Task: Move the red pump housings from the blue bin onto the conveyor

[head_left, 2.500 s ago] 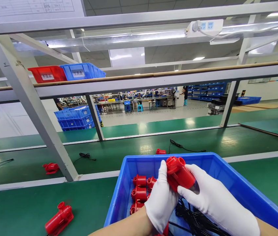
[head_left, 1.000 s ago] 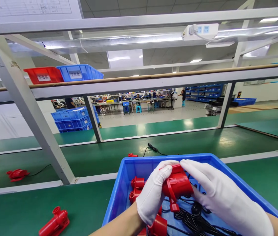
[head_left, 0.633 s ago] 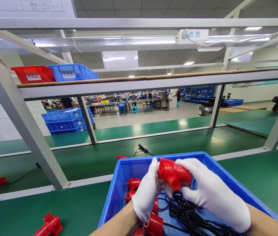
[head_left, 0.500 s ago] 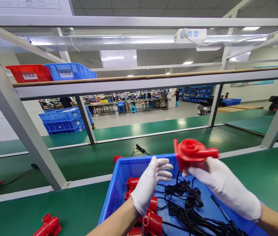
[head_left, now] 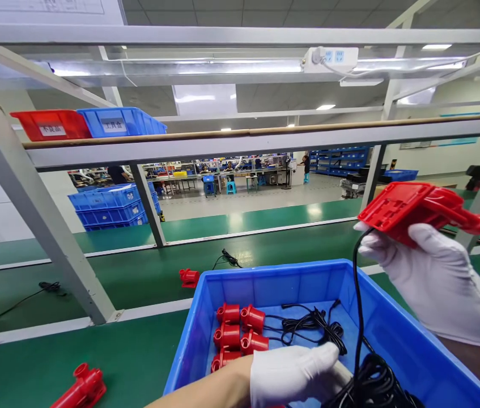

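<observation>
My right hand (head_left: 435, 277), in a white glove, holds a red plastic pump (head_left: 418, 211) lifted above the right rim of a blue bin (head_left: 205, 317). The pump's black cord (head_left: 357, 306) hangs down into the bin. My left hand (head_left: 294, 374), also gloved, lies low inside the bin, resting on a bundle of black cords (head_left: 371, 385). Whether its fingers grip the cords is hidden. Several more red pumps (head_left: 235, 334) lie in rows at the bin's left side, with another coiled cord (head_left: 311, 326) beside them.
The bin stands on a green bench. A loose red pump (head_left: 80, 388) lies at the front left. Beyond a white rail, a green conveyor belt (head_left: 265, 249) carries another red pump (head_left: 189, 277) with its cord. Grey frame posts (head_left: 39, 192) rise ahead; red and blue bins (head_left: 90, 123) sit on the upper shelf.
My right hand has lifted the red pump up and to the right, out of the bin, trailing its cord. My left hand let go of it and dropped into the bin.
</observation>
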`<state>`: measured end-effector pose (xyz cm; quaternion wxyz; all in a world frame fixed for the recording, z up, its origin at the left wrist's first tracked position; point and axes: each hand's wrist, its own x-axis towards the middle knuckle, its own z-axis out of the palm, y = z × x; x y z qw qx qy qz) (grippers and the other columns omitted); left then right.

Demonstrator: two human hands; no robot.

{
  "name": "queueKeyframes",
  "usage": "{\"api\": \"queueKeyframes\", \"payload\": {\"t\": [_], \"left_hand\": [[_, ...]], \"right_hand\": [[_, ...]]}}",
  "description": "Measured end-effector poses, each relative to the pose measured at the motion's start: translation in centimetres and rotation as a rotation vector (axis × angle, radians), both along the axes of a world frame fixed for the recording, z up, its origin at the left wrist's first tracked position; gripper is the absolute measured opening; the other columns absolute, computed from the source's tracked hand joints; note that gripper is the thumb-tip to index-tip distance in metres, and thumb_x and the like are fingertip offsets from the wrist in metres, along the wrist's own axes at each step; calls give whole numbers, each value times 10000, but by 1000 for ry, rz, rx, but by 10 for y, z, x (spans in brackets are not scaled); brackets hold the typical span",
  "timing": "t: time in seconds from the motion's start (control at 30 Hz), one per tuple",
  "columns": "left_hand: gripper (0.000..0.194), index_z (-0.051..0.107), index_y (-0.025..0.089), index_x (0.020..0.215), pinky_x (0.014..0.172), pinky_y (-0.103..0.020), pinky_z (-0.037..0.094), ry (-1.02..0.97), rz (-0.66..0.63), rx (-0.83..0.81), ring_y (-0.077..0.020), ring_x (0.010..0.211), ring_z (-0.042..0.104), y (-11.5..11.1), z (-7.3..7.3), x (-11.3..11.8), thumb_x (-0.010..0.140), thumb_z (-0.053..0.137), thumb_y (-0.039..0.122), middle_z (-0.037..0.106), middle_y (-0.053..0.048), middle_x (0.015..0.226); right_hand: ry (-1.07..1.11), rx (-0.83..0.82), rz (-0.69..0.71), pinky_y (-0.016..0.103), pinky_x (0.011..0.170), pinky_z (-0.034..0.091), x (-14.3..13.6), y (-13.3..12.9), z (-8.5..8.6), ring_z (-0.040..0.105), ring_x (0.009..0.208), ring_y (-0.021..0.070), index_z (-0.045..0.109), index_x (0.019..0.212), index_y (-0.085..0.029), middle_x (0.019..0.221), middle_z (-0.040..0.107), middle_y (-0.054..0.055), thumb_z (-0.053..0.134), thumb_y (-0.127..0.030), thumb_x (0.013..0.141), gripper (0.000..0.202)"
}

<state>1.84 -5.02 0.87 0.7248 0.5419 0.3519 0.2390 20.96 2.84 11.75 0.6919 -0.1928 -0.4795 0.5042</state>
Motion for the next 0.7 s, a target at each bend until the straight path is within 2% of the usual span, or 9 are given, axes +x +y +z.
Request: {"api": "queueKeyframes", "payload": {"t": [0.07,0.23,0.3,0.4,0.53,0.63,0.7], "left_hand": [[728,735,169,898,979,-503,386,-63,-19,-56,-248,755,582,0,4,-1,766,449,826,607,-80,759],[702,696,111,983,921,-472,426,-272,-30,-106,-249,701,623,9,14,-9,859,411,741,622,-91,701],[692,675,112,991,874,-416,441,-272,1,-104,-234,693,629,12,13,-12,871,398,735,626,-82,690],[684,639,114,1047,803,-339,445,-179,81,-96,-212,722,634,14,3,-14,873,405,732,662,-98,758],[633,601,119,1119,801,-341,456,-49,133,-94,-202,761,635,13,-8,-15,861,488,686,681,-130,900],[564,615,153,1145,834,-333,445,22,67,-9,-210,847,622,15,-5,-18,807,639,605,673,-113,972],[544,619,184,1173,857,-325,437,79,10,101,-219,913,610,18,-1,-21,790,691,564,668,-95,1014]], "right_hand": [[32,40,-46,229,673,625,6,6,4,666,698,132,702,887,-154,904,685,64,625,-295,867,162],[115,98,-166,211,663,613,27,23,17,652,721,129,688,922,-144,858,658,71,542,-235,894,174],[155,103,-203,215,640,609,36,32,24,651,694,126,676,951,-155,852,650,54,547,-211,885,155],[175,97,-255,259,645,605,57,50,40,661,671,130,658,955,-159,829,651,32,565,-180,883,120],[-115,137,-457,269,683,530,105,82,77,690,790,132,644,973,-99,915,683,41,570,-157,861,146],[-398,138,-637,151,542,375,142,112,106,665,872,108,633,1048,1,1137,645,119,551,-131,775,314],[-603,141,-749,98,499,254,157,138,117,626,915,73,627,1026,58,1168,629,128,571,-132,734,353]]}}
